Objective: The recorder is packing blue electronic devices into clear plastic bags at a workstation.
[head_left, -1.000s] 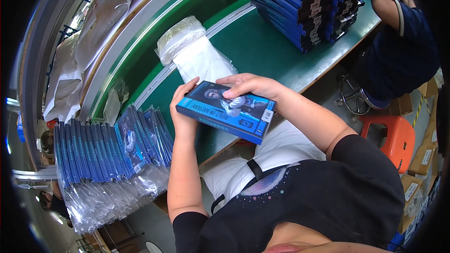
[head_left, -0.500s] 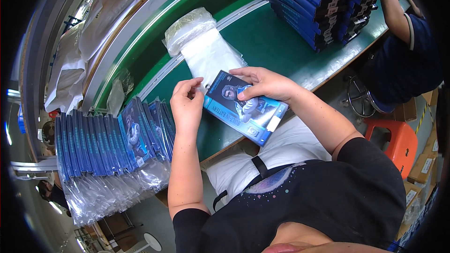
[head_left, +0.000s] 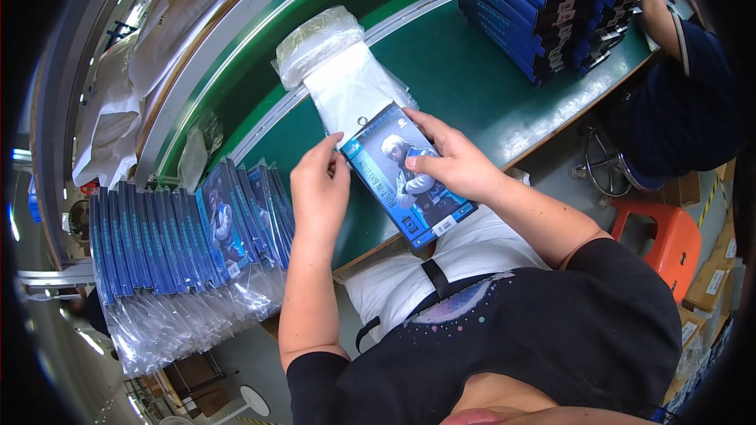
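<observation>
My right hand (head_left: 458, 161) grips a flat blue box (head_left: 398, 203) by its right side, thumb across the printed front and fingers behind. A figure in a white and blue jacket is printed on it. From the box's far edge a small dark loop (head_left: 362, 121) sticks out. My left hand (head_left: 321, 181) is beside the box's left edge, fingers loosely bent, index finger and thumb apart, with nothing seen in it. Whether its fingertips touch the box I cannot tell. Beyond the box lies a stack of clear plastic bags (head_left: 346, 86) on the green table (head_left: 441, 63).
At left, a row of similar blue boxes (head_left: 157, 244) stands in clear bags. Tall stacks of blue boxes (head_left: 512, 16) rise at the far right. Beside them is another person's arm (head_left: 661, 24). An orange stool (head_left: 657, 244) stands at right.
The box has turned in my right hand, its printed front now facing me more fully, and the loop shows above it. My left index finger has straightened beside the box.
</observation>
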`<action>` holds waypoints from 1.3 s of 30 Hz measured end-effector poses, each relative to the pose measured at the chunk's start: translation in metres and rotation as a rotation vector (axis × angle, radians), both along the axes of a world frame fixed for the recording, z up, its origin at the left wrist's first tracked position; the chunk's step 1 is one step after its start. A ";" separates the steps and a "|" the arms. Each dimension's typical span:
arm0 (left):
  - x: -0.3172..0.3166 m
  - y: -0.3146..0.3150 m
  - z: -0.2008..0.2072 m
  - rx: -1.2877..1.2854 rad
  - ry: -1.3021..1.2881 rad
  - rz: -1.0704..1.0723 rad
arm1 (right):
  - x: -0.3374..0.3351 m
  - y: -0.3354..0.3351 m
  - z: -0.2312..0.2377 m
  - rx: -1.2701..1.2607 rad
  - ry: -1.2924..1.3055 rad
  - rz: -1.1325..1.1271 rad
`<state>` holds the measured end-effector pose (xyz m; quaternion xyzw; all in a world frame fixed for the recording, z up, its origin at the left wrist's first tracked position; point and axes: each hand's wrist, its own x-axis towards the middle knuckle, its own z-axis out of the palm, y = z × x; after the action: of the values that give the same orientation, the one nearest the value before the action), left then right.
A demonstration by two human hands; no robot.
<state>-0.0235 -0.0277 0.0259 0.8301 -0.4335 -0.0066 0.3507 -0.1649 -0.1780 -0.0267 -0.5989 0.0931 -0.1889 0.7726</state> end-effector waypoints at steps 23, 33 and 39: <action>-0.073 -0.013 -0.001 -0.575 1.557 -0.243 | -0.025 -0.010 0.060 -0.535 -0.232 -0.146; -0.047 0.005 0.039 -0.418 1.555 -0.287 | -0.008 0.029 0.081 -0.967 -0.220 0.253; -0.060 0.044 0.086 -0.781 0.678 -0.073 | -0.035 -0.021 0.164 -1.207 -0.751 -0.089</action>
<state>-0.0830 0.0159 0.1121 0.5729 -0.2942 -0.1251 0.7547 -0.1995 -0.1995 0.1372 -0.8124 -0.2758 -0.4324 0.2774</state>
